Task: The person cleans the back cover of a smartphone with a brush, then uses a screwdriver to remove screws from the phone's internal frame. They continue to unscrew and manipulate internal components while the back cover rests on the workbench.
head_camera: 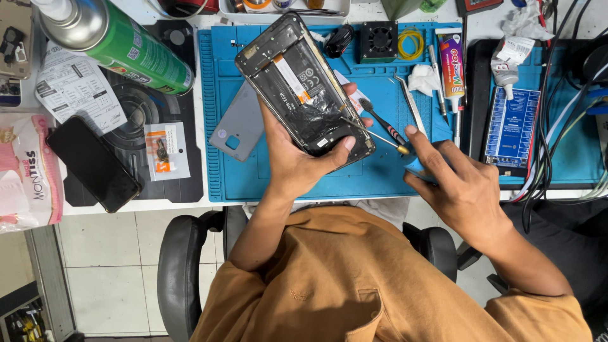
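Left hand (pixel 294 161) clamps the opened phone (pixel 304 85), long axis running far-left to near-right; right hand (pixel 459 183) pinches tweezers (pixel 373 134) at its near-right corner.

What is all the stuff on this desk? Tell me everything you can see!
opened phone: one, black, held above the blue mat
work mat: one, blue, desk centre
back cover: one, grey, on the mat's left part
spray can: one, green, top left
whole phone: one, black, left
small fan: one, black, top of mat
glue tube: one, colourful, right of mat
tweezers: one, silver, on mat
chair: one, black, below
left hand: holds opened phone
right hand: holds thin metal tool
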